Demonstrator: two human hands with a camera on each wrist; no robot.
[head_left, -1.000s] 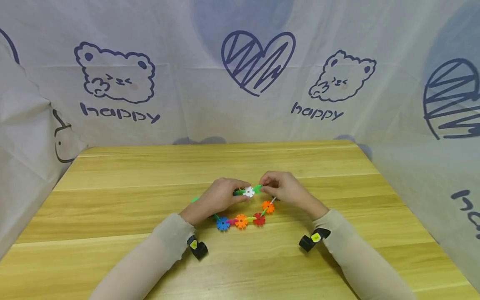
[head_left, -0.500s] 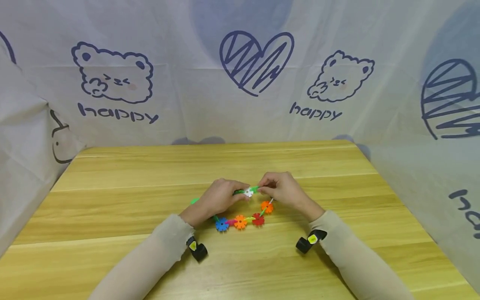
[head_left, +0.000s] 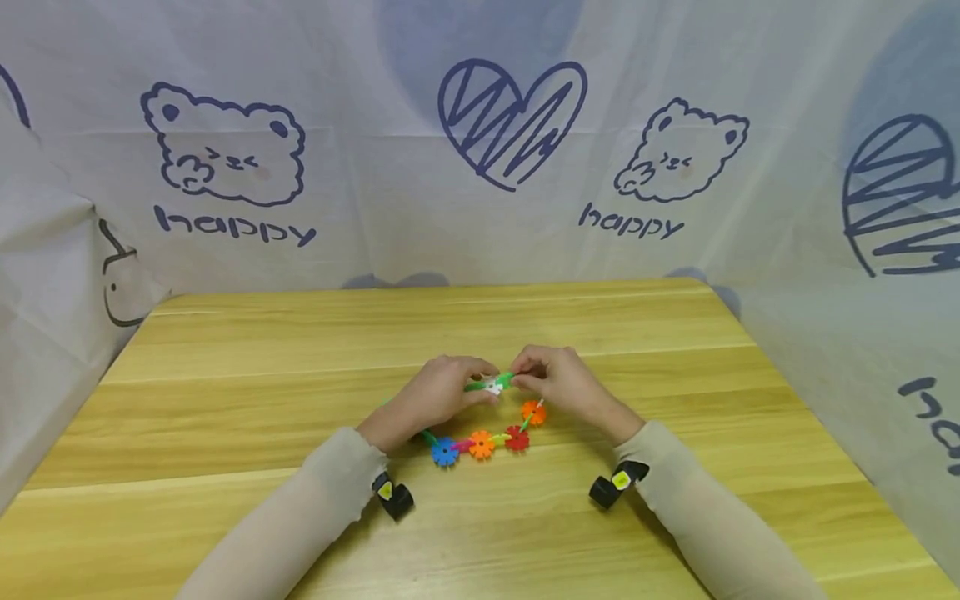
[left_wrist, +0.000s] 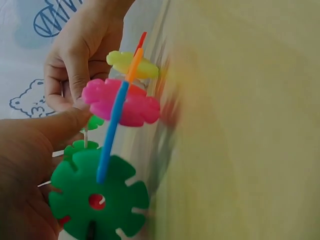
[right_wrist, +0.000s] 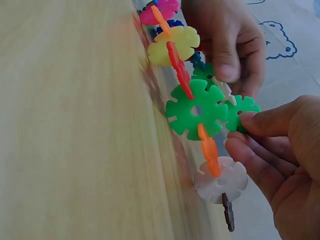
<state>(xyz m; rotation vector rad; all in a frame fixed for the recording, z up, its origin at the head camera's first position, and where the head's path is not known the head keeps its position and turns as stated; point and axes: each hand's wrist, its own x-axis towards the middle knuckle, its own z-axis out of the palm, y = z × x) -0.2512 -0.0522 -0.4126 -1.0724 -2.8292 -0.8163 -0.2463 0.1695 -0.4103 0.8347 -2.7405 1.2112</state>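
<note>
A chain of notched plastic snowflake discs curves over the table. Along its near side in the head view are a blue disc (head_left: 445, 451), an orange disc (head_left: 482, 444) and a red disc (head_left: 517, 437). My left hand (head_left: 441, 392) grips the far side of the chain next to a white disc (head_left: 493, 387). My right hand (head_left: 564, 382) pinches a bright green disc (right_wrist: 243, 113) between thumb and fingers. That disc joins the white one, which slots into a darker green disc (right_wrist: 204, 76) near the left thumb. Part of the chain is hidden behind my left hand.
The wooden table (head_left: 480, 533) spreads out on all sides of the hands. Behind it hangs a pale cloth (head_left: 375, 167) printed with bears and hearts. Each wrist wears a black strap camera, the left camera (head_left: 393, 497) and the right camera (head_left: 611, 487).
My right hand has drifted slightly left with the bright green disc, closer to my left hand. The green piece left of the left wrist has slipped mostly out of sight. The left hand barely moves.
</note>
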